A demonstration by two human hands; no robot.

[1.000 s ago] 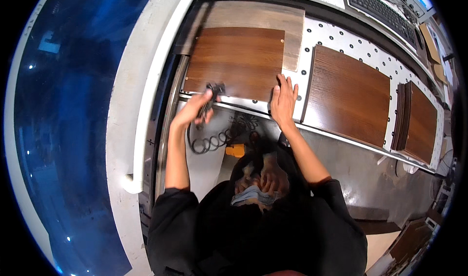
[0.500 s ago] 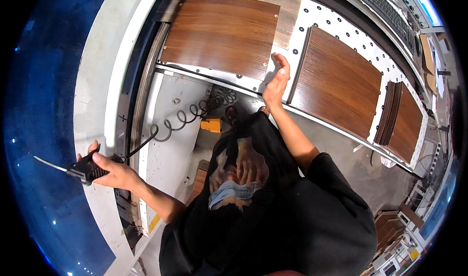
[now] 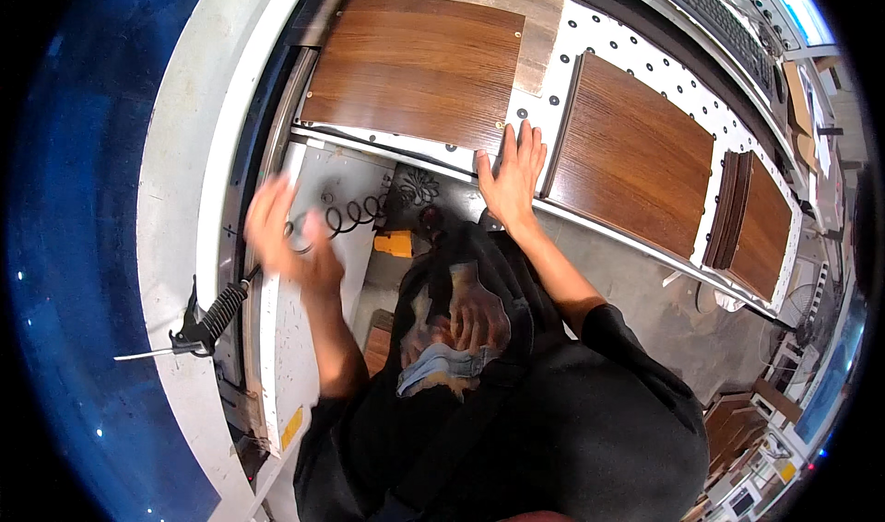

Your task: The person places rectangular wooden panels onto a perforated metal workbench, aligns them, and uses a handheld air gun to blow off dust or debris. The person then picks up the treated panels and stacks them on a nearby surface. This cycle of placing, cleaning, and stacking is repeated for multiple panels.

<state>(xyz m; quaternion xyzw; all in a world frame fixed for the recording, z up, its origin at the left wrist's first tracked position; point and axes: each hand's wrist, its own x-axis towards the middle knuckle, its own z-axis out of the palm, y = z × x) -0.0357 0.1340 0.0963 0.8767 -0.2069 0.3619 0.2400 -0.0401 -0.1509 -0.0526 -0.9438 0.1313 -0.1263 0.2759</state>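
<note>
From the middle of the view, the left hand (image 3: 293, 236) is at 9 o'clock, blurred, its fingers spread and nothing seen in its grasp. An air blow gun (image 3: 219, 319) with a thin metal nozzle is apart from it, between 8 and 9 o'clock, over the pale machine rim (image 3: 180, 208); a black coiled hose (image 3: 355, 213) shows towards 10 o'clock. The right hand (image 3: 513, 179), between 1 and 2 o'clock, is open and holds nothing, its fingers at the near right corner of a brown wood-grain panel (image 3: 415, 65); whether they press on it cannot be told. That panel lies at 12 o'clock on the white table (image 3: 548, 119), overlapping a paler wood-grain board (image 3: 544, 24).
</note>
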